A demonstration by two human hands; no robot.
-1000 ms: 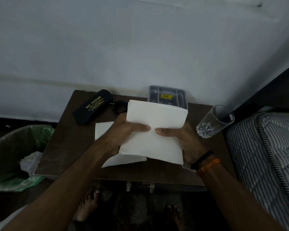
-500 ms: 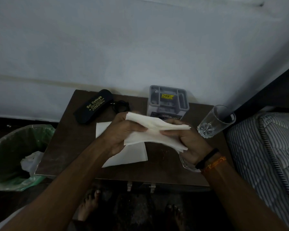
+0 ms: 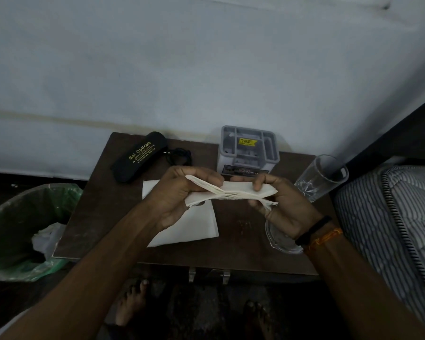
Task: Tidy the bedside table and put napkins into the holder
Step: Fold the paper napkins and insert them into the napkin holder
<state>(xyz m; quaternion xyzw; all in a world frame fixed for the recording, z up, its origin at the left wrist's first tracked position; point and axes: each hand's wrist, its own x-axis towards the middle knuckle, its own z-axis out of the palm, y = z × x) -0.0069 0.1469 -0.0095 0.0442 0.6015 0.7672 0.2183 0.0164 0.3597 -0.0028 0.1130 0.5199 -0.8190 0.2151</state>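
Here both hands hold a stack of napkins (image 3: pixel 231 191) edge-on above the middle of the bench (image 3: pixel 241 231): the left hand (image 3: pixel 179 195) has its grip closed on the stack's left end, the right hand (image 3: pixel 277 204) has its grip closed on the right end, where the loose layers fan apart. The grey holder (image 3: pixel 248 150) stands at the far edge of the bench, just beyond the hands, with a yellow label inside. Another flat napkin (image 3: pixel 194 227) lies on the bench under the left wrist. To load well, I would judge, square the fanned right edges first, keep the stack pinched firmly, then lower it straight into the holder's widest slot. Watch the drinking glass (image 3: pixel 322 177) standing near the right hand, and the glass dish (image 3: pixel 279 239) beneath that wrist, as a careless elbow could knock either.
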